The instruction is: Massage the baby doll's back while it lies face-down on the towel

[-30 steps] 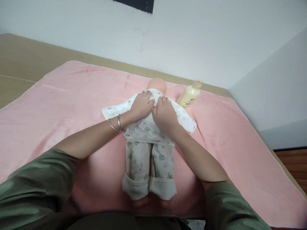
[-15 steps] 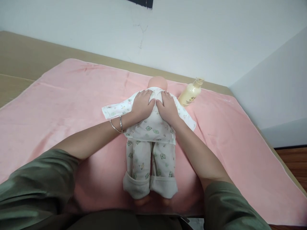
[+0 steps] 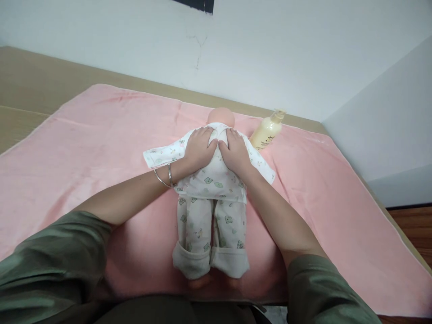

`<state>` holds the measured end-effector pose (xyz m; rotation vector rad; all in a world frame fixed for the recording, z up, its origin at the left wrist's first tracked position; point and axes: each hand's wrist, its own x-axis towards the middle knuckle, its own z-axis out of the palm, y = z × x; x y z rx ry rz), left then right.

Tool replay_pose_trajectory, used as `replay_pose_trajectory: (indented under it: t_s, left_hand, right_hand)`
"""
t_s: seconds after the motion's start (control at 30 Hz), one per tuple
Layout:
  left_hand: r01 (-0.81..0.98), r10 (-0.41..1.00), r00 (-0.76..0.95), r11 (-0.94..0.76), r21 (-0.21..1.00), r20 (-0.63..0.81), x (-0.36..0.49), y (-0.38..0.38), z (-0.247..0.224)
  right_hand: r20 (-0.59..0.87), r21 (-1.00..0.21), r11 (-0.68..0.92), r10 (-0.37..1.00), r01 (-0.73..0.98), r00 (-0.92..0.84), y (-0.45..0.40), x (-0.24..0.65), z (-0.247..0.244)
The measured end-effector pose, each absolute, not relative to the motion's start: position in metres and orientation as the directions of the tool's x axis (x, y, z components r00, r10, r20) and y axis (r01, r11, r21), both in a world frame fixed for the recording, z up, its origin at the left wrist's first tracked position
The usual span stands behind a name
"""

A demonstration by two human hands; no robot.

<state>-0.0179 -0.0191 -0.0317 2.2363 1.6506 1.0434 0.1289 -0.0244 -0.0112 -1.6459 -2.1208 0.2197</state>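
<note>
A baby doll (image 3: 221, 117) lies on a pink blanket (image 3: 114, 126), its head toward the wall and its feet toward me. It wears a white printed top (image 3: 218, 182) and matching trousers (image 3: 199, 225) with turned-up cuffs. No face shows, only the smooth rounded head. My left hand (image 3: 200, 148) lies flat on the left side of the upper body, fingers stretched toward the shoulder. On the right side, my right hand (image 3: 234, 150) rests the same way. Both thumbs point inward and nearly meet at the middle. Neither hand grips anything.
A pale yellow pump bottle (image 3: 266, 132) leans at a tilt on the blanket, beyond the doll's right-hand sleeve. Behind the blanket runs a tan surface edge (image 3: 148, 83) against a white wall (image 3: 270, 54). Brown wood (image 3: 411, 229) shows at the far right.
Both hands stay in place on the doll's upper body. The whole view has shifted very slightly; nothing else visibly differs.
</note>
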Motion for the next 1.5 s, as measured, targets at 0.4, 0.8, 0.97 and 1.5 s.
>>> replay_pose_trajectory:
  t_s: [0.4, 0.8, 0.97, 1.5]
  left_hand:
    - [0.781, 0.895, 0.143, -0.365, 0.507, 0.423, -0.018, -0.018, -0.032]
    - [0.821, 0.806, 0.301, -0.491, 0.292, 0.509, -0.010, -0.048, -0.022]
    - [0.802, 0.913, 0.230, -0.374, 0.466, 0.337, -0.019, -0.028, -0.013]
    - [0.814, 0.849, 0.340, -0.481, 0.326, 0.405, -0.007, -0.055, -0.011]
  right_hand:
    - [0.261, -0.389, 0.285, 0.946, 0.876, -0.192, -0.023, 0.129, -0.014]
    - [0.288, -0.385, 0.363, 0.921, 0.848, -0.264, -0.024, 0.137, 0.000]
    - [0.205, -0.265, 0.344, 0.933, 0.901, -0.296, -0.058, 0.124, 0.019]
    - [0.193, -0.167, 0.282, 0.949, 0.945, -0.249, -0.032, 0.132, 0.007]
